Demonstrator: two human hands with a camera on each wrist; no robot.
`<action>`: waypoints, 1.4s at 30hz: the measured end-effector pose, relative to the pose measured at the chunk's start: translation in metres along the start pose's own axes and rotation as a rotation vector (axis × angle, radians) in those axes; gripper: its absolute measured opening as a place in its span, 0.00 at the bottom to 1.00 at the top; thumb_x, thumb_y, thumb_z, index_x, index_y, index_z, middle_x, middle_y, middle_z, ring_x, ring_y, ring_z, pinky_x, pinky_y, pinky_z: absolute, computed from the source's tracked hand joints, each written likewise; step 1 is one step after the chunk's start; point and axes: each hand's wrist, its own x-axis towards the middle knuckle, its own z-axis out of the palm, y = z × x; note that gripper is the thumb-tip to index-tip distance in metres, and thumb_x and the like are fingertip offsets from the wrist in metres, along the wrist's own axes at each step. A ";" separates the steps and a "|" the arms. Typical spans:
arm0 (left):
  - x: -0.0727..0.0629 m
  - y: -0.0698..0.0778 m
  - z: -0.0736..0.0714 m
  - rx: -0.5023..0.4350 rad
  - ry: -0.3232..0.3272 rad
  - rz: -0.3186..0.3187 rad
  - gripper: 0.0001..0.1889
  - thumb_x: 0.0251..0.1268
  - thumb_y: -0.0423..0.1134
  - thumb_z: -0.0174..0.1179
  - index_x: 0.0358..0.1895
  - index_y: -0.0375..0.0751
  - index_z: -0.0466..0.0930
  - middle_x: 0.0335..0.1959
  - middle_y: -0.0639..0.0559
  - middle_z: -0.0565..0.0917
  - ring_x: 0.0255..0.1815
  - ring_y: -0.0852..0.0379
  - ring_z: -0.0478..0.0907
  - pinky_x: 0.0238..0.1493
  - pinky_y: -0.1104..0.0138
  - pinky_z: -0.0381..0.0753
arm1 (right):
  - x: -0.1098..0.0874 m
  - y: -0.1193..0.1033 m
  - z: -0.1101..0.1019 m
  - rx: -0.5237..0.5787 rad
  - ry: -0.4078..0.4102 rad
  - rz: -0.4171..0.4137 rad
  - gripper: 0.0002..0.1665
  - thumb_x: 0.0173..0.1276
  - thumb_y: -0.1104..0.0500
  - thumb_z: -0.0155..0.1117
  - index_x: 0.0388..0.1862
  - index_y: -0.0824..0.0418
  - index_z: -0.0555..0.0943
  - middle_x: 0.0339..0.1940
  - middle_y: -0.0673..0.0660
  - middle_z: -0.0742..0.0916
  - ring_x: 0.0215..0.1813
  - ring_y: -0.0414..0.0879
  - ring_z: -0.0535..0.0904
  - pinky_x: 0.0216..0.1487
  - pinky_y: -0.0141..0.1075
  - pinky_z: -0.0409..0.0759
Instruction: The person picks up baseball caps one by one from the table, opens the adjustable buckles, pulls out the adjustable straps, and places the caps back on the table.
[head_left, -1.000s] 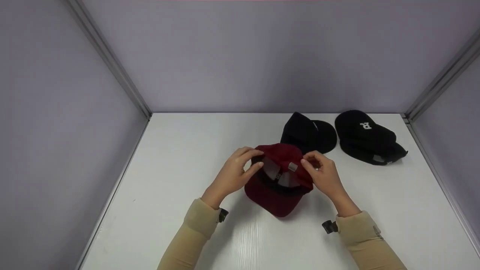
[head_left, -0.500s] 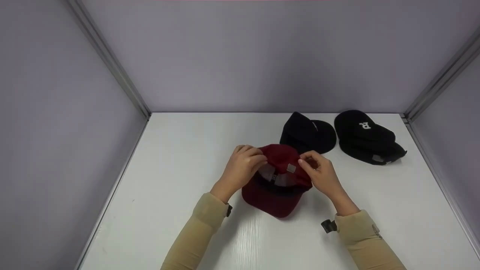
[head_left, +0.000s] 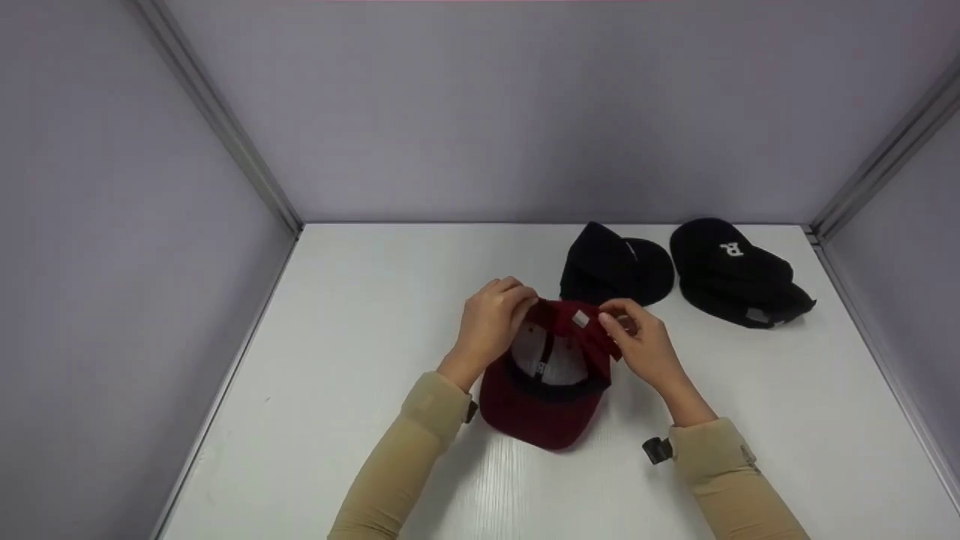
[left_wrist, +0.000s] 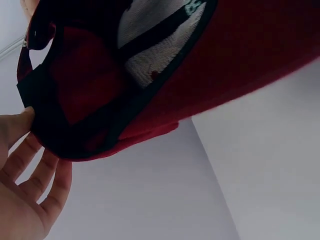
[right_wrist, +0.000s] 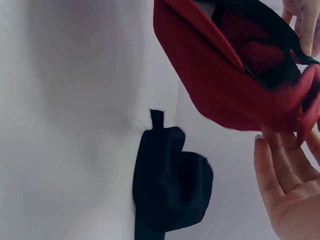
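Left hand [head_left: 489, 322] and right hand [head_left: 646, 341] pinch red cap [head_left: 551, 386]; brim [head_left: 536, 424] has shifted from worktop [head_left: 352, 337] back edge, exposing more lining [head_left: 568, 364] for handling.

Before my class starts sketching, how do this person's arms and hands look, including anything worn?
The left hand and right hand wear no gloves. Both sleeves are long and tan, with thicker-looking cuffs. A small black device shows at each wrist. The right cuff bears a dark marking, too small to read.
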 end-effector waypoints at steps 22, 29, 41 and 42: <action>-0.010 -0.008 0.014 -0.110 -0.067 -0.278 0.06 0.68 0.40 0.63 0.39 0.43 0.87 0.34 0.55 0.84 0.33 0.60 0.80 0.34 0.67 0.79 | -0.021 0.024 0.036 -0.349 0.221 -0.222 0.13 0.55 0.59 0.79 0.36 0.60 0.83 0.34 0.52 0.83 0.34 0.45 0.81 0.32 0.40 0.79; -0.015 -0.010 0.017 -0.104 -0.113 -0.259 0.05 0.67 0.40 0.64 0.38 0.45 0.88 0.34 0.56 0.83 0.34 0.61 0.81 0.35 0.68 0.80 | -0.013 0.025 0.036 -0.270 0.350 -0.146 0.05 0.59 0.66 0.74 0.32 0.63 0.85 0.31 0.54 0.87 0.30 0.43 0.83 0.30 0.32 0.80; -0.029 -0.014 0.022 -0.034 -0.207 -0.208 0.05 0.66 0.39 0.65 0.36 0.46 0.89 0.33 0.55 0.83 0.34 0.60 0.81 0.35 0.67 0.80 | -0.006 0.017 0.036 -0.086 0.384 0.058 0.06 0.63 0.60 0.72 0.32 0.62 0.85 0.31 0.53 0.88 0.31 0.44 0.84 0.33 0.25 0.77; -0.030 -0.013 0.022 -0.031 -0.213 -0.202 0.05 0.66 0.39 0.65 0.36 0.45 0.89 0.33 0.55 0.83 0.34 0.60 0.81 0.35 0.67 0.80 | -0.006 0.016 0.037 -0.077 0.381 0.066 0.06 0.63 0.60 0.72 0.32 0.62 0.84 0.32 0.54 0.88 0.32 0.44 0.84 0.34 0.25 0.77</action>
